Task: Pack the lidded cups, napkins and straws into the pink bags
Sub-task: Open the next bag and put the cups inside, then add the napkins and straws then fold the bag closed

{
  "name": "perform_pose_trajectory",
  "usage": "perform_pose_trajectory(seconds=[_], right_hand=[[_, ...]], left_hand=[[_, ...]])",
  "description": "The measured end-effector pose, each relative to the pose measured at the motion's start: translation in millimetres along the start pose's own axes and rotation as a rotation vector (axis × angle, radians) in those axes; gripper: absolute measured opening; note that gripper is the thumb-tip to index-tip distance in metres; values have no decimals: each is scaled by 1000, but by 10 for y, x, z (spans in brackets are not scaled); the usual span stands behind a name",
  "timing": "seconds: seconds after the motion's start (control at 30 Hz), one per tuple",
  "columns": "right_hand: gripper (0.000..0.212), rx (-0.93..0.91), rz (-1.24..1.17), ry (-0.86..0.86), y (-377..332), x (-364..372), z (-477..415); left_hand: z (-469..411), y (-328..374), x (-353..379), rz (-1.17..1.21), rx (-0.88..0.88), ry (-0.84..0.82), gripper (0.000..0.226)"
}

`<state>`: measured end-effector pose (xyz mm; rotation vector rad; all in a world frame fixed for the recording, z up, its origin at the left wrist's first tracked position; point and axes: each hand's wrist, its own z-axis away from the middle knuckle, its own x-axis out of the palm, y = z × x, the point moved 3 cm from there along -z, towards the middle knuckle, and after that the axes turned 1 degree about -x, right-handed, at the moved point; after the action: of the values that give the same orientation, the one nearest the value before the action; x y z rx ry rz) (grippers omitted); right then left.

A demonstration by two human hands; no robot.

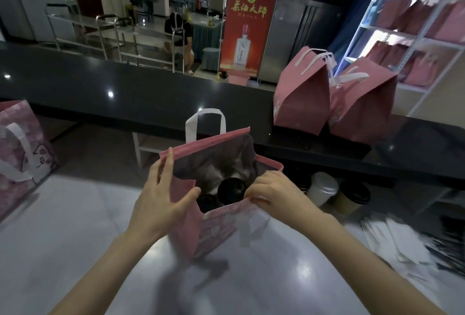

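Directly ahead in the head view, an open pink bag (216,224) stands on a glossy white table (75,239), its white loop handle (205,123) sticking up at twelve o'clock. My left hand (161,199) holds the bag's nine o'clock side, with the fingers nearly straight along the outside and the thumb pressed across the side panel. My right hand (274,194) is curled at three o'clock, pinching the near rim and pulling the mouth wide. Inside the grey lining sits a cup with a black lid (231,190), and a second dark lid (208,202) lies just beside it toward eight o'clock. At two o'clock from the bag, behind my right hand, stand a white-lidded cup (323,187) and a brown cup with a black lid (352,197). At four o'clock lies a blurred pile of white and dark wrappers (402,239); I cannot tell napkins from straws there. At one o'clock, two folded-shut pink bags (302,98) touch side by side on a dark counter (151,93). At nine o'clock, well apart, is another pink bag with a cat print (20,153). A white shelf (422,45) at the far two o'clock holds more pink bags.
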<state>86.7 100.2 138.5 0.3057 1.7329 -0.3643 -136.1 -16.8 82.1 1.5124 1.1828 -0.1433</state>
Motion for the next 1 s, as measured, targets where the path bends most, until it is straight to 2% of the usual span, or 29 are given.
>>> perform_pose_trajectory(seconds=[0.1, 0.23, 0.37, 0.53, 0.63, 0.73, 0.87, 1.0], right_hand=[[7, 41, 81, 135, 33, -21, 66], [8, 80, 124, 196, 112, -22, 130], [14, 82, 75, 227, 167, 28, 186], [37, 88, -8, 278, 262, 42, 346], [35, 124, -57, 353, 439, -31, 588], [26, 192, -49, 355, 733, -74, 969], [24, 305, -21, 257, 1270, -36, 1645], [24, 500, -31, 146, 1964, 29, 2406]], left_hand=[[91, 1, -57, 45, 44, 23, 93], [223, 47, -101, 67, 96, 44, 90], [305, 185, -119, 35, 171, 152, 84], [319, 592, -141, 92, 245, 302, 70], [335, 940, -21, 132, 316, 325, 54], [392, 1399, 299, 216, 421, 269, 38], [517, 1998, 1047, 241, 547, 123, 22], [665, 2463, 2042, 207, 504, -109, 18]])
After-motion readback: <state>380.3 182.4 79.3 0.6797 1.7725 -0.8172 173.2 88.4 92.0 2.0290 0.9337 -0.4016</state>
